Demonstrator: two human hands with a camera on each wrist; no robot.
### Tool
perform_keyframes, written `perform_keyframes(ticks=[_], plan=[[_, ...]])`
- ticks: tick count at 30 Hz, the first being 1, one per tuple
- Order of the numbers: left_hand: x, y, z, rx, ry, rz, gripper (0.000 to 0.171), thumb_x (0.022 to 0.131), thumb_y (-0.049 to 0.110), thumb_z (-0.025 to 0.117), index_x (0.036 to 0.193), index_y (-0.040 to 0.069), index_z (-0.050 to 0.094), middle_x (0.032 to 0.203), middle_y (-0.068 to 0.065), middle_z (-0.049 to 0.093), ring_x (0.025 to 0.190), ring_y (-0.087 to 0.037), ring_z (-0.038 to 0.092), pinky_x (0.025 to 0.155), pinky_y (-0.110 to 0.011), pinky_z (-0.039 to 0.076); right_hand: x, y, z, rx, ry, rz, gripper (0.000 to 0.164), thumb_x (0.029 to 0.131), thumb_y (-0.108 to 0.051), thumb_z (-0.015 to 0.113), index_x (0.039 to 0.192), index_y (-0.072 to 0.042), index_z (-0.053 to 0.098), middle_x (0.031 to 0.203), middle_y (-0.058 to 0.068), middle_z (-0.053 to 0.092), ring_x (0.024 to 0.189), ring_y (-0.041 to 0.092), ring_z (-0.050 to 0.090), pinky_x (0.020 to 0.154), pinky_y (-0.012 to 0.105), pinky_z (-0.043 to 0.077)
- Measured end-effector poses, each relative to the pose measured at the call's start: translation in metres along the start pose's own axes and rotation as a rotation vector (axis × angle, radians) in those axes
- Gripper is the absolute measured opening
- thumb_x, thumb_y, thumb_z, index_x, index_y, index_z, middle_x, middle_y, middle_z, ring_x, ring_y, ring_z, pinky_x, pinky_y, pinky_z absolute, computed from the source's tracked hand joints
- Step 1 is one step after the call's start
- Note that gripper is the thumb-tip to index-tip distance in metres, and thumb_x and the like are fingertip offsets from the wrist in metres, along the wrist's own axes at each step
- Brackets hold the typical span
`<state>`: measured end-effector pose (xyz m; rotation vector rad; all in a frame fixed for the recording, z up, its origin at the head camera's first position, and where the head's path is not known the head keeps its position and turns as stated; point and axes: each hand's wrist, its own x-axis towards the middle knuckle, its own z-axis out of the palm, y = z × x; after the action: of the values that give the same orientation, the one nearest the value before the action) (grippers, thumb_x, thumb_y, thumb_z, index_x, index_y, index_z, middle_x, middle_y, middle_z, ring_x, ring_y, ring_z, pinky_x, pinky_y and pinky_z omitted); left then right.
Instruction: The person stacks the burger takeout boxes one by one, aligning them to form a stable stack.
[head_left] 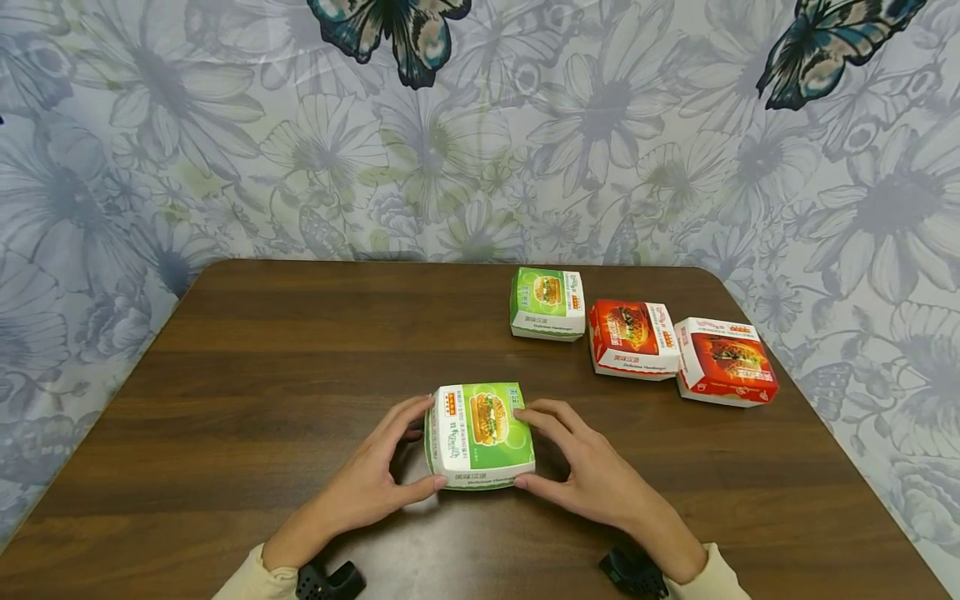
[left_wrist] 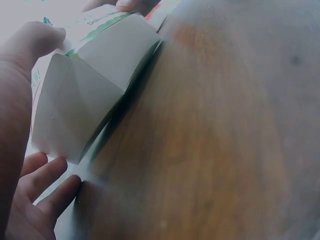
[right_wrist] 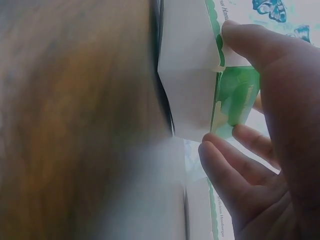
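Observation:
Between both hands, close over the brown table's near middle, is a green-and-white burger box [head_left: 498, 429] with a burger picture on its lid. My left hand [head_left: 367, 479] grips its left side, thumb at the near corner and fingers toward the far corner. On the opposite side my right hand [head_left: 596, 471] holds it, with the thumb at the near right corner and the forefinger at the lid's right edge. In the left wrist view the box's white lower walls [left_wrist: 75, 107] show, with a dark shadow beneath. The box's closed green flap [right_wrist: 235, 95] faces the right wrist view.
Behind to the right stand another green burger box [head_left: 547, 304], a red burger box [head_left: 633, 340] and a second red burger box [head_left: 726, 362], the red ones side by side. The wooden table [head_left: 300, 333] ends at a wall with floral paper [head_left: 450, 167].

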<state>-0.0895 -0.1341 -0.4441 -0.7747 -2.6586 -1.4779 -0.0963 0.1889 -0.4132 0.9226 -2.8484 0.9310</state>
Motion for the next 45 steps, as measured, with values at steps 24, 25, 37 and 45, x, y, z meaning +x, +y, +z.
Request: perform_keyframes(ticks=[24,25,37,45], plan=[[0.0011,-0.0005,0.0004,0.001,-0.010,0.019,0.105,0.082,0.042,0.088,0.164,0.023,0.025,0.168,-0.011,0.028,0.146,-0.023,0.041,0.111,-0.043,0.047,0.0001,0.0009,0.0011,0.015,0.033,-0.036,0.069,0.091,-0.057,0.073,0.151,-0.040,0.043,0.155,-0.010,0.039,0.135,0.013,0.049,0.104,0.048,0.052],[0.0010,-0.0002,0.0003,0.004,-0.012,0.015,0.105,0.082,0.043,0.087,0.164,0.024,0.025,0.168,-0.011,0.028,0.146,-0.023,0.041,0.111,-0.044,0.047,-0.0001,0.0008,0.0008,0.019,0.036,-0.033,0.069,0.091,-0.056,0.073,0.151,-0.040,0.044,0.155,-0.010,0.039,0.134,0.013,0.049,0.104,0.048,0.052],[-0.0003,0.0017,-0.0005,0.042,-0.015,0.001,0.102,0.084,0.043,0.086,0.164,0.023,0.025,0.168,-0.008,0.029,0.146,-0.021,0.041,0.110,-0.045,0.048,-0.0007,0.0031,-0.0027,0.030,0.118,-0.028,0.069,0.092,-0.042,0.078,0.153,-0.027,0.047,0.156,-0.001,0.043,0.138,0.015,0.048,0.106,0.052,0.050],[0.0004,0.0007,-0.0002,0.028,-0.018,-0.010,0.100,0.086,0.044,0.084,0.164,0.025,0.025,0.168,-0.007,0.028,0.144,-0.020,0.043,0.109,-0.044,0.048,0.0000,0.0043,-0.0051,0.035,0.138,-0.025,0.069,0.094,-0.037,0.077,0.154,-0.034,0.043,0.155,-0.006,0.043,0.137,0.014,0.049,0.107,0.052,0.049]])
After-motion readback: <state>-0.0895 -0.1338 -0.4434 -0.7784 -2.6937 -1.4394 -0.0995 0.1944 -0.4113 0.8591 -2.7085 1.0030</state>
